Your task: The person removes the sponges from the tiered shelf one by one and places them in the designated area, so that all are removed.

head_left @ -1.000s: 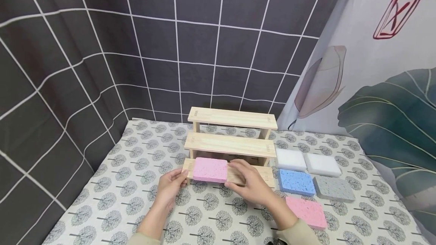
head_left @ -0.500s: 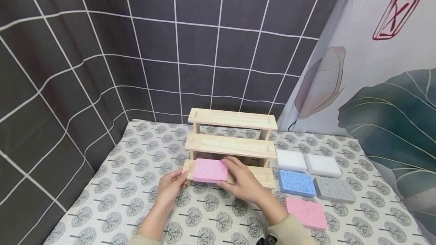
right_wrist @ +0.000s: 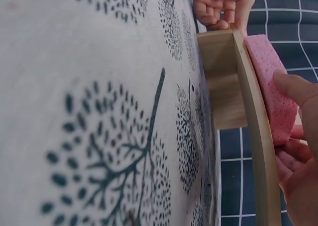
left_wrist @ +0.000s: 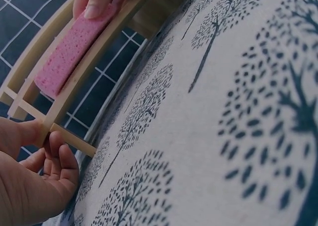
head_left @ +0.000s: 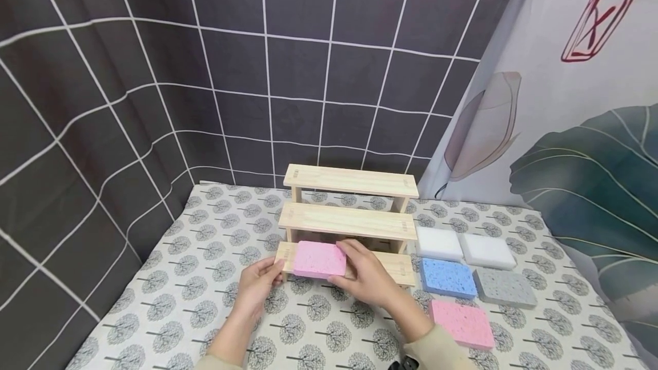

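Note:
A pink sponge [head_left: 319,258] lies flat on the lowest board of a three-step wooden rack [head_left: 349,220], left of the board's middle. My right hand [head_left: 367,276] grips the sponge's right end; in the right wrist view the thumb [right_wrist: 293,87] lies along its front side and the other fingers reach behind its end. At the left end of that same board, my left hand [head_left: 257,284] pinches the wood between thumb and fingers, as the left wrist view shows with the hand [left_wrist: 39,179] at the board's corner.
Right of the rack lie two white sponges [head_left: 439,242], a blue sponge [head_left: 448,277], a grey sponge [head_left: 505,287] and a second pink sponge [head_left: 462,324] near my right forearm. Tree-print cloth [head_left: 190,290] covers the table. A dark checked curtain [head_left: 293,67] hangs behind.
My right hand has moved left from beside the sponge and taken hold of its right end. The sponge has shifted slightly right along the board. The left hand keeps its place.

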A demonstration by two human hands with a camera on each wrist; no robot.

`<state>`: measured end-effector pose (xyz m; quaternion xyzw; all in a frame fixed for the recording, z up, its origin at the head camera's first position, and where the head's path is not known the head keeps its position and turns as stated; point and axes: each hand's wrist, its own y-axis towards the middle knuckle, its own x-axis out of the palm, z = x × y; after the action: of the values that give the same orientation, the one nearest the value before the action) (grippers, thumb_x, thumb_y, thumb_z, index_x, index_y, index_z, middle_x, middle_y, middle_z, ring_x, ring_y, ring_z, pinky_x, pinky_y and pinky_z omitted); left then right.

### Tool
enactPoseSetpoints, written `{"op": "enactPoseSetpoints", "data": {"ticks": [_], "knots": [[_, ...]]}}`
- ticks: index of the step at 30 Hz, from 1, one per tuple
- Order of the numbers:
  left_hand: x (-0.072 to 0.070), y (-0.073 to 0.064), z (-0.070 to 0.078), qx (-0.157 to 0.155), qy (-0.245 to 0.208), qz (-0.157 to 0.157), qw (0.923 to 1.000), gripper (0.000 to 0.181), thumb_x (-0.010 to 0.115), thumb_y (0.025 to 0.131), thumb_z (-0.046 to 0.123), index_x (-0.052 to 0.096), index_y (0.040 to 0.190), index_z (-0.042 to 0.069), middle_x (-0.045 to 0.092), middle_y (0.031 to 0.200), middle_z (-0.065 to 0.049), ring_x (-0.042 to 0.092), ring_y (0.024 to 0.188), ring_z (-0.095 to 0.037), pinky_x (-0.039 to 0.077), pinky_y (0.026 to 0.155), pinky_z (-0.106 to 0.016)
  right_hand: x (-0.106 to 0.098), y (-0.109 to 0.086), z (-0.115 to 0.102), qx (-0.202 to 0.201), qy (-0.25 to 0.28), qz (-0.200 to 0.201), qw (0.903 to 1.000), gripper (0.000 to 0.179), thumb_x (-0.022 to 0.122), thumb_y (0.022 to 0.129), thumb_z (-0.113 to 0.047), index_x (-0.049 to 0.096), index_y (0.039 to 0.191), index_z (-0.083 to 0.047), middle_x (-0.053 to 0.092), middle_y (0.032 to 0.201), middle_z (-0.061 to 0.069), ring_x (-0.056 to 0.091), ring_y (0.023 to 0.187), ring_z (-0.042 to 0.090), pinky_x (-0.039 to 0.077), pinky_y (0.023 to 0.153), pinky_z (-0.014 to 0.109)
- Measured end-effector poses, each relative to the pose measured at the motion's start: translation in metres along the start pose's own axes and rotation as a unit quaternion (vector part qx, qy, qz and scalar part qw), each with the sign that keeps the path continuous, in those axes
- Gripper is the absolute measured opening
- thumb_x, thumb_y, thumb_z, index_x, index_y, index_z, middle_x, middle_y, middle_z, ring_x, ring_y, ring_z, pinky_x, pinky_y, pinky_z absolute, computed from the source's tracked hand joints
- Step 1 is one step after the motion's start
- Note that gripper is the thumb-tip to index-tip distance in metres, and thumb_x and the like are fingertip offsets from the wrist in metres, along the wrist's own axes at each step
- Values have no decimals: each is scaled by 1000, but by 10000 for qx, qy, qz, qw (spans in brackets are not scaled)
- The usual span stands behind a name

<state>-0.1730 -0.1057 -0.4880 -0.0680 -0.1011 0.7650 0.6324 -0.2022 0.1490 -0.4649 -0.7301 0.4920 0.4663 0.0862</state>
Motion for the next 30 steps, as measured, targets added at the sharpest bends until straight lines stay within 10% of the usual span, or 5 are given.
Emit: {"op": "enactPoseSetpoints", "data": {"ticks": [30], "knots": [[1, 0, 1, 54, 55, 32, 10000, 43, 67, 98, 12, 55, 131, -14, 69, 95, -11, 63, 80, -14, 57, 71, -21, -31, -22, 0, -86, 332, 234, 9991, 78, 89, 72, -18, 56, 139, 2, 59, 137, 11, 57, 125, 29, 46, 108, 50]]}}
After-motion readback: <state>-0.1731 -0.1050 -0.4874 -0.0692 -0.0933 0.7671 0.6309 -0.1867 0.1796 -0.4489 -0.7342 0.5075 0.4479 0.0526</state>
